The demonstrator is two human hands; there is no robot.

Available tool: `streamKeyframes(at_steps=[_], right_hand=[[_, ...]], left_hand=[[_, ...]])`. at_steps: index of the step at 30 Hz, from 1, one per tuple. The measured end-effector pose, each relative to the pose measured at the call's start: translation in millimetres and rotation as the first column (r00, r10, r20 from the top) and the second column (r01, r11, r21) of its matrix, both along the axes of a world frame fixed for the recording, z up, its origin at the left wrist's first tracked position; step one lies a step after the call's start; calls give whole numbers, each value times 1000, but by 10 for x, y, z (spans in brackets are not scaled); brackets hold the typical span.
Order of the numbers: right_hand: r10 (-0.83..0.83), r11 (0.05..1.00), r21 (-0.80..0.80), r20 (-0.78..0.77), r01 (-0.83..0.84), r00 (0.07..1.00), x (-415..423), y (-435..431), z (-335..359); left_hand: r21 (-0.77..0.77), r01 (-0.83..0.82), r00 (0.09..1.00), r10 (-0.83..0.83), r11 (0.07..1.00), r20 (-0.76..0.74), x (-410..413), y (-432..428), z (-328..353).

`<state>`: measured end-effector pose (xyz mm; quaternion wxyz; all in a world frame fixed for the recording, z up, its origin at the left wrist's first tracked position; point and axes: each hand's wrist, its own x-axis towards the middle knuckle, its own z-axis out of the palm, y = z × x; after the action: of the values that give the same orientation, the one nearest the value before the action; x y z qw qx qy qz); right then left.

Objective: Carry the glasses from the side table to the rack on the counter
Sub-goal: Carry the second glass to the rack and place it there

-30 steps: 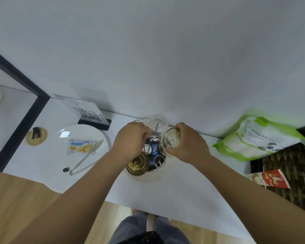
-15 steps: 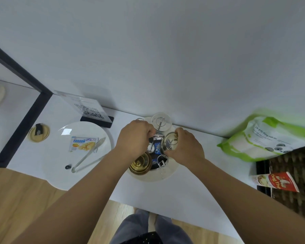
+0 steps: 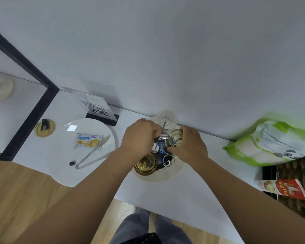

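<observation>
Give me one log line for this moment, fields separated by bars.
right hand: holds glass at rack | left hand: on rack | amber glass: racked

On the bench (image 3: 192, 199), the rack (image 3: 163, 155) stands at the back edge; the plate (image 3: 63, 155) lies left, the bag (image 3: 271, 145) right.

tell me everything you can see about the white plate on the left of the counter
The white plate is round, glossy and looks ceramic, with a window glare near its far rim. It lies flat on the white counter, its near edge overhanging the counter's front. On it rest a snack packet with blue lettering, clear tongs lying diagonally, and a small dark bead-like thing. The left forearm passes over its right side; neither hand touches it.
</observation>
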<state>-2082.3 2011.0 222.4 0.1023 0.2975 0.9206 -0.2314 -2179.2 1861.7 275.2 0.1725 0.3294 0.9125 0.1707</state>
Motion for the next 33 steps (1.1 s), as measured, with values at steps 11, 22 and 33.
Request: streamKeyframes(at_steps=[11, 22, 33], right_hand=[[-11, 998, -61, -33, 9, 999, 5, 32, -27], [-19, 997, -81, -3, 18, 1000, 95, 53, -39], [39, 984, -163, -156, -64, 987, 9, 145, 85]], left_hand=[[4, -16, 1000, 16, 1000, 19, -11, -1, 8], [15, -36, 998, 35, 999, 48, -7, 3, 28], [16, -55, 997, 54, 998, 57, 14, 5, 51]])
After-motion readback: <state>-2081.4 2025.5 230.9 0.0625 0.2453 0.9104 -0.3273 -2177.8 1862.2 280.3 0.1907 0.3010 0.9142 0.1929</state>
